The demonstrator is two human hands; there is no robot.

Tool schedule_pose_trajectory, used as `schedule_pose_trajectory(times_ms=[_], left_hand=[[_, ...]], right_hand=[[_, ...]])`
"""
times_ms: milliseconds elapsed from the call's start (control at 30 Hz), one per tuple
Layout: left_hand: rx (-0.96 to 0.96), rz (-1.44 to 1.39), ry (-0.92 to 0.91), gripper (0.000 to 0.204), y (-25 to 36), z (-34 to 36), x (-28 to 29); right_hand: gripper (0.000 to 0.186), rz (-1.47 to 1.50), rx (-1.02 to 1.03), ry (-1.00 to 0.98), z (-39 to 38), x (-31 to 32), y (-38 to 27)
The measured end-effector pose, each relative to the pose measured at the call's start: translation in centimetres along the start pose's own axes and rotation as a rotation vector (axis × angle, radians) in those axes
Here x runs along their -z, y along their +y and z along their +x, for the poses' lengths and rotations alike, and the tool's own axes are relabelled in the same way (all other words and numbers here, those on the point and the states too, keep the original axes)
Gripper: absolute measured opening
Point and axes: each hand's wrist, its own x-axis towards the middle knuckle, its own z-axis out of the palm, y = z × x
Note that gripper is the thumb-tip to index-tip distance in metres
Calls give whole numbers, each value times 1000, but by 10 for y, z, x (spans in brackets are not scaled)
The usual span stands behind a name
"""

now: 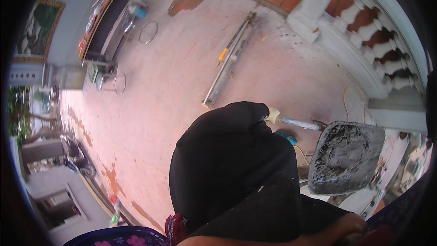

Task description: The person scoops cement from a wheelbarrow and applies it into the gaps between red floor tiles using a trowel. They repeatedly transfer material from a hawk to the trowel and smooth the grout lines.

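Observation:
My left arm, in a black sleeve (227, 155), bends across the middle of the view. At its end, my left hand (272, 114) wears a pale glove and is closed around a whitish, worn pole (298, 122). The pole runs rightward to the corner of a squarish dark tub (313, 175) filled with wet grey mortar (347, 155). Whether the pole joins the tub or passes behind it, I cannot tell. A teal rounded object (286, 137) shows partly beneath the pole. My right hand does not show.
Long straight bars (230, 62) and a yellow-handled tool (222, 55) lie on the dusty floor ahead. A white balustrade (378, 37) curves along the right. A yellow cord (346, 96) loops near the tub. A cabinet (107, 27) and stools (111, 81) stand at left.

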Motion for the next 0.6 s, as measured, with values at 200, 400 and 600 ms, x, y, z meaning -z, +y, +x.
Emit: schedule_pose_trajectory(times_ms=[200,400,600], left_hand=[[-58,54,210,32,-144,-2,-17],[-50,-105,172,67,-253,-75,-35],[-227,-159,53,58,-322,-122,-70]], right_hand=[[26,-221,128,-33,5,-117,-41],[26,-250,86,-25,-75,-196,-7],[25,294,-275,281,-281,-343,164]])
